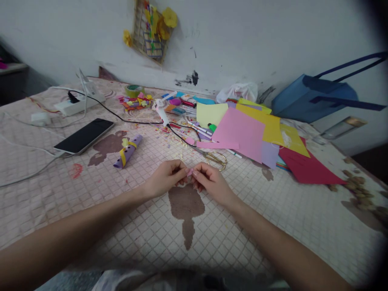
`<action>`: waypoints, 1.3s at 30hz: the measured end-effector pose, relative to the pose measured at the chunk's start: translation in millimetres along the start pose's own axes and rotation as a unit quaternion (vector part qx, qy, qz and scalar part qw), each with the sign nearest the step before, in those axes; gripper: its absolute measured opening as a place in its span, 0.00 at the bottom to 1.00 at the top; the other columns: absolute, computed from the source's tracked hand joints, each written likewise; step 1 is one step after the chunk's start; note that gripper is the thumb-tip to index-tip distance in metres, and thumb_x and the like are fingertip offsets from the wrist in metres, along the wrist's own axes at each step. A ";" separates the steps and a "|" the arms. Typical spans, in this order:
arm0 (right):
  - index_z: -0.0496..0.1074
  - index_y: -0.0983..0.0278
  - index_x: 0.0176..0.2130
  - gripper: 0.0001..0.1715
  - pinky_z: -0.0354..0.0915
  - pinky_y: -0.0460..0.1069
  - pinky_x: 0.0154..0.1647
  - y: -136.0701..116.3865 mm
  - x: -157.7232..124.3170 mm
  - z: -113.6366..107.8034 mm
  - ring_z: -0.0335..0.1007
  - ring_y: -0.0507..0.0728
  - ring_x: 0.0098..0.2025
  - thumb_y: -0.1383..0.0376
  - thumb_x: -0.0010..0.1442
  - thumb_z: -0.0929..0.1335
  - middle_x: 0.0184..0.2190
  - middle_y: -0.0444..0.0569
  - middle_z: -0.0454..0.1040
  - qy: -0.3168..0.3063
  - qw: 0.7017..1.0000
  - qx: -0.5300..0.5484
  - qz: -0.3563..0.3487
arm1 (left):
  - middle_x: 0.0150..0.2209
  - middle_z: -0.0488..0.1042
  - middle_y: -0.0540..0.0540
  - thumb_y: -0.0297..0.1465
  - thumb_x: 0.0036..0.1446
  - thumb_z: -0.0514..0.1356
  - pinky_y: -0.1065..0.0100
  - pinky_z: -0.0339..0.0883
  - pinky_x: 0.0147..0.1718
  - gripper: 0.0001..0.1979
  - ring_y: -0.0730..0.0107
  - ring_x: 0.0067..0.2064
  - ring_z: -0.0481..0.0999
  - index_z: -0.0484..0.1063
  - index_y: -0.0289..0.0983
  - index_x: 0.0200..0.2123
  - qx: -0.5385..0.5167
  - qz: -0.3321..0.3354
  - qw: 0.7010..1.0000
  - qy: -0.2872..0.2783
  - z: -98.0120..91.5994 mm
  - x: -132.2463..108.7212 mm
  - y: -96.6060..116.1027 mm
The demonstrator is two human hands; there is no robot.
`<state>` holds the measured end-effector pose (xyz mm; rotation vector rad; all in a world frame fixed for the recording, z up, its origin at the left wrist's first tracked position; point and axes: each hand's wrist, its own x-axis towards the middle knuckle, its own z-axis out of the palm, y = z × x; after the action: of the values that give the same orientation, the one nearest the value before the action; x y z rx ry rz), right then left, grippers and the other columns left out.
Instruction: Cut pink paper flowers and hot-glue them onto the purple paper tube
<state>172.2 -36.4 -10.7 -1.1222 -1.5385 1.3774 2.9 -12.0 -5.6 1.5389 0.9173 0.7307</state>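
My left hand (165,178) and my right hand (210,182) meet over the middle of the checked table cover (273,226). Both pinch a small pink paper piece (189,172) between their fingertips. The fingers of both hands are curled closed around it, and most of the piece is hidden. Gold-handled scissors (216,157) lie just beyond my right hand. A rolled purple paper tube (127,151) with a yellow band lies to the left of my left hand.
Coloured paper sheets (242,131) are spread at the right, with a red sheet (306,165) nearest. A phone (85,135), a power strip (79,104) and cables lie at the left. A glue gun (161,111), markers and scraps sit at the back. A blue bag (315,97) leans on the wall.
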 end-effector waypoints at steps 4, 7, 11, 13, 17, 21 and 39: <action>0.64 0.64 0.28 0.15 0.59 0.43 0.20 1.6 0.9 -0.7 0.60 0.47 0.20 0.56 0.59 0.63 0.22 0.41 0.65 0.009 1.000 0.009 0.014 | 0.22 0.68 0.50 0.38 0.56 0.55 0.74 0.60 0.23 0.13 0.78 0.23 0.65 0.67 0.33 0.26 0.008 0.000 1.000 -0.009 -1.1 0.2 0.4; 0.64 0.64 0.28 0.16 0.58 0.43 0.20 2.6 0.5 0.8 0.60 0.47 0.20 0.55 0.59 0.63 0.21 0.41 0.65 0.003 1.000 0.002 0.016 | 0.23 0.70 0.49 0.38 0.54 0.57 0.74 0.60 0.23 0.13 0.77 0.24 0.66 0.68 0.32 0.28 0.016 0.009 1.000 -0.021 -1.7 0.0 -0.1; 0.64 0.63 0.29 0.16 0.58 0.44 0.22 0.6 1.3 -4.0 0.61 0.49 0.21 0.56 0.62 0.59 0.22 0.42 0.66 -0.021 0.997 -0.068 -0.013 | 0.22 0.70 0.49 0.38 0.52 0.59 0.75 0.57 0.21 0.13 0.77 0.23 0.65 0.68 0.32 0.26 0.032 0.011 0.999 -0.027 -2.6 -1.0 0.5; 0.65 0.63 0.29 0.16 0.58 0.45 0.25 0.2 5.0 -15.5 0.63 0.50 0.24 0.59 0.63 0.58 0.22 0.43 0.67 0.013 0.982 -0.175 -0.065 | 0.21 0.69 0.49 0.38 0.52 0.59 0.75 0.57 0.21 0.13 0.77 0.23 0.65 0.67 0.32 0.25 0.026 0.009 0.999 -0.023 -3.3 -1.2 1.2; 0.65 0.63 0.29 0.04 0.57 0.47 0.30 9.4 19.1 -51.8 0.62 0.54 0.29 0.65 0.56 0.65 0.26 0.45 0.68 0.155 0.893 -0.403 -0.127 | 0.21 0.68 0.51 0.38 0.51 0.60 0.75 0.59 0.22 0.13 0.79 0.22 0.64 0.66 0.33 0.25 -0.029 -0.003 0.999 -0.014 -4.1 0.8 0.9; 0.64 0.62 0.31 0.08 0.58 0.48 0.32 24.9 30.8 -77.0 0.63 0.56 0.33 0.64 0.51 0.68 0.30 0.47 0.66 0.177 0.856 -0.472 -0.111 | 0.24 0.70 0.49 0.39 0.52 0.59 0.74 0.60 0.23 0.14 0.78 0.23 0.66 0.66 0.32 0.28 -0.052 -0.023 0.998 -0.009 -3.6 3.7 -2.6; 0.60 0.63 0.36 0.10 0.56 0.46 0.24 6.5 21.2 -52.0 0.58 0.50 0.23 0.58 0.58 0.61 0.23 0.41 0.62 0.096 0.983 -0.143 -0.059 | 0.24 0.69 0.50 0.38 0.51 0.61 0.73 0.62 0.26 0.14 0.78 0.25 0.67 0.67 0.32 0.28 -0.121 -0.038 0.992 0.003 -2.9 2.1 -2.4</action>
<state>215.3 0.2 -11.3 -1.2734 -1.6666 0.9603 1.1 -8.7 -7.6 1.2817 0.8544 0.7632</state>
